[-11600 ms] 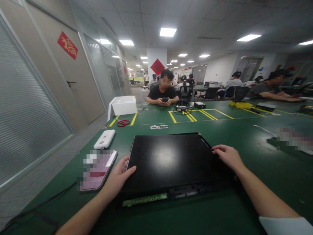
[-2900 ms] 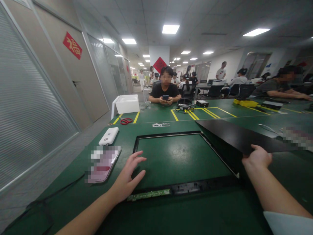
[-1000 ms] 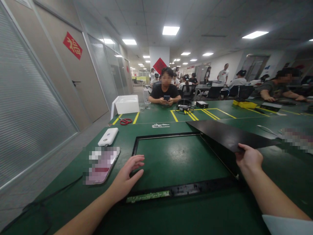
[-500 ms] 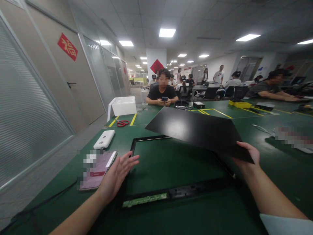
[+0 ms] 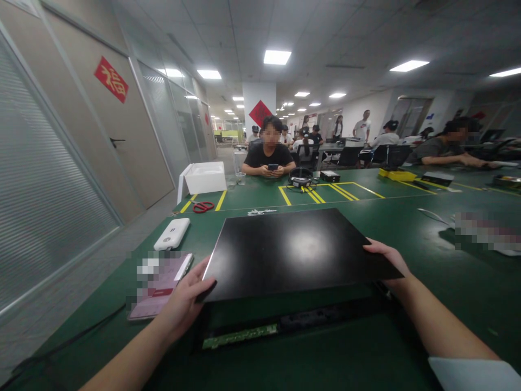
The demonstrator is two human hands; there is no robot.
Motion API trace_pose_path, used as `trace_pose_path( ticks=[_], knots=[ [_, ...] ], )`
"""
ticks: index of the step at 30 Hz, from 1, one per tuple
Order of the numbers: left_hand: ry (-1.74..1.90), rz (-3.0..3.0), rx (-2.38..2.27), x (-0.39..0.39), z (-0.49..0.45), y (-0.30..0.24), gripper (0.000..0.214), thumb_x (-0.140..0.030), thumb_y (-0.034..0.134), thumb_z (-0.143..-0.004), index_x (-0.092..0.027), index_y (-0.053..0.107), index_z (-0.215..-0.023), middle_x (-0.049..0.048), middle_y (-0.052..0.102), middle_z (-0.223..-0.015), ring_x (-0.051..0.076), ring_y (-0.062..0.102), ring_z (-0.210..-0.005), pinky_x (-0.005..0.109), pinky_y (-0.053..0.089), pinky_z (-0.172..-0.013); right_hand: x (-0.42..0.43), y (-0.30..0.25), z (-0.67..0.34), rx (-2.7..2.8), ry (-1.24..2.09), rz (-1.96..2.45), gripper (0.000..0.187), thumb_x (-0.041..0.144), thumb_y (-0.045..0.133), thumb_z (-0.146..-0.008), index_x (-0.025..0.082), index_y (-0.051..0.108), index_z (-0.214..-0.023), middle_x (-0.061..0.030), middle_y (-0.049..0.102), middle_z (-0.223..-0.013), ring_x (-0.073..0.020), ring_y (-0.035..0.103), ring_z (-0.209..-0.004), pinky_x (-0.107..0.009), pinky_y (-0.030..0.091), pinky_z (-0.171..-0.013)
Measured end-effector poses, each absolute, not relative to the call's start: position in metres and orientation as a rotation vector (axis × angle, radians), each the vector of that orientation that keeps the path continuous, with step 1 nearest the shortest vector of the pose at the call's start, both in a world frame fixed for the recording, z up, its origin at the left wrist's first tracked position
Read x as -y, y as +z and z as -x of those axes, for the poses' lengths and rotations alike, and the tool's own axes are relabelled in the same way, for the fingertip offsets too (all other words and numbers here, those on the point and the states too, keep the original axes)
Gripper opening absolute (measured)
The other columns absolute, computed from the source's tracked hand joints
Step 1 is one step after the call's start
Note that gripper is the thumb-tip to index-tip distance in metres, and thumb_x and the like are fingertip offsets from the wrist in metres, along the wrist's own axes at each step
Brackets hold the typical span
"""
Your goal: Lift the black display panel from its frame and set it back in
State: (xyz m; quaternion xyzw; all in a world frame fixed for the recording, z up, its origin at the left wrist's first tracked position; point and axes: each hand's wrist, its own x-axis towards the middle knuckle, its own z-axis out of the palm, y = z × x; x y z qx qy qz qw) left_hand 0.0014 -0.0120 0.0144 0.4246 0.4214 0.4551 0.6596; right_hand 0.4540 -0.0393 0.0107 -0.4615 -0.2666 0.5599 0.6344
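A glossy black rectangular panel, like a screen panel, is held level above the table between both hands. My left hand grips its left edge, thumb on top and fingers underneath. At the opposite edge, my right hand holds the panel near its front right corner. Beneath it lies a black frame, whose front bar shows; the panel covers most of the rest. A green circuit board sits at the left part of that front bar.
On the green table, a purple booklet and a white power bank lie left. Beyond are red-handled scissors, small white pieces and a white box. A person sits opposite with a phone.
The panel has swung left and down from a tilted one-handed hold to a level position over the frame. My left hand, open before, has closed on its left edge.
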Motion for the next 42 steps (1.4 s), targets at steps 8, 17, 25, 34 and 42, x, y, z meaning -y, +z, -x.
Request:
trace_pose_path(
  ticks=[8, 17, 25, 34, 42],
  knots=[
    [1.073, -0.882, -1.034, 0.018, -0.005, 0.02, 0.078, -0.015, 0.081, -0.058, -0.023, 0.052, -0.13, 0.009, 0.074, -0.11, 0.029, 0.074, -0.087, 0.035, 0.059, -0.073, 0.036, 0.005, -0.462, 0.837, 1.367, 1.265, 0.051, 0.022, 0.062, -0.063, 0.02, 0.069, -0.113, -0.0085, 0.076, -0.102, -0.0303, 0.072, -0.085, -0.038, 0.056, -0.068],
    [1.009, -0.881, -1.004, 0.017, -0.002, 0.019, 0.088, -0.009, 0.076, -0.052, -0.027, 0.047, -0.134, 0.009, 0.072, -0.114, 0.034, 0.071, -0.096, 0.043, 0.057, -0.079, 0.032, -0.001, -0.456, 0.92, 1.215, 1.281, 0.036, 0.018, 0.066, -0.061, 0.021, 0.074, -0.096, -0.0052, 0.076, -0.1, -0.027, 0.069, -0.101, -0.038, 0.049, -0.095],
    [1.001, -0.872, -1.087, 0.02, -0.003, 0.025, 0.084, -0.012, 0.07, -0.055, -0.029, 0.046, -0.133, 0.0066, 0.072, -0.108, 0.032, 0.072, -0.09, 0.04, 0.057, -0.07, 0.028, -0.004, -0.456, 0.742, 1.043, 1.321, 0.047, 0.014, 0.068, -0.064, 0.019, 0.065, -0.11, -0.0095, 0.076, -0.097, -0.0191, 0.07, -0.078, -0.03, 0.053, -0.07],
    [1.023, -0.859, -1.115, 0.021, -0.007, 0.027, 0.079, -0.013, 0.07, -0.056, -0.031, 0.045, -0.13, 0.0041, 0.072, -0.108, 0.03, 0.073, -0.088, 0.037, 0.057, -0.066, 0.032, 0.006, -0.453, 0.71, 0.984, 1.38, 0.064, 0.019, 0.069, -0.065, 0.02, 0.055, -0.128, -0.0077, 0.076, -0.092, -0.0164, 0.067, -0.075, -0.023, 0.048, -0.059],
    [1.073, -0.863, -1.132, 0.028, -0.015, 0.034, 0.062, -0.025, 0.079, -0.066, -0.029, 0.051, -0.121, 0.0058, 0.074, -0.106, 0.027, 0.075, -0.082, 0.036, 0.06, -0.068, 0.029, -0.003, -0.461, 0.792, 0.925, 1.377, 0.058, 0.023, 0.068, -0.063, 0.019, 0.063, -0.121, -0.0074, 0.075, -0.099, -0.0149, 0.059, -0.072, -0.024, 0.04, -0.054]
  ],
)
